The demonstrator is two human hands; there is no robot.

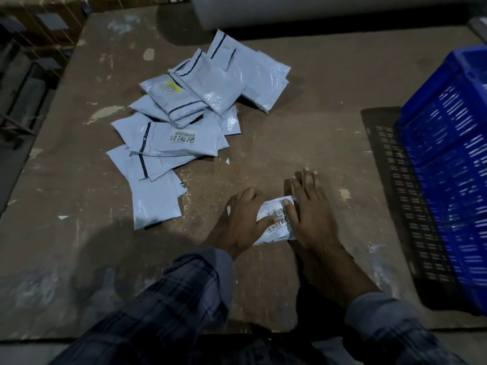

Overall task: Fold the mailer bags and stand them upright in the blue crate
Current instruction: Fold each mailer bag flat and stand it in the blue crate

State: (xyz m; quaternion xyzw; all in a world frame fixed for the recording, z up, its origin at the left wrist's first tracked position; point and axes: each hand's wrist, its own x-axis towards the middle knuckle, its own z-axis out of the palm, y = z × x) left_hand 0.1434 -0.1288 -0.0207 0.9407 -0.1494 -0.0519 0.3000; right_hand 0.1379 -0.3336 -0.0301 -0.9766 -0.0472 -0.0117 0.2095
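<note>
A small white mailer bag (pixel 275 227) with a barcode label lies folded on the brown table, pressed between both my hands. My left hand (pixel 245 219) grips its left side, thumb on top of the label. My right hand (pixel 311 214) lies flat over its right edge, fingers stretched forward. A loose heap of several white mailer bags (pixel 184 127) sprawls across the table's middle left, some showing barcodes and dark seal strips. The blue crate (pixel 453 164) with slotted walls stands at the right edge; its inside is out of view.
The worn brown table (pixel 303 133) has bare surface between the heap and the crate. A large pale roll (pixel 329 11) lies along the far edge. Dark shelving or boxes (pixel 29 48) stand beyond the left side.
</note>
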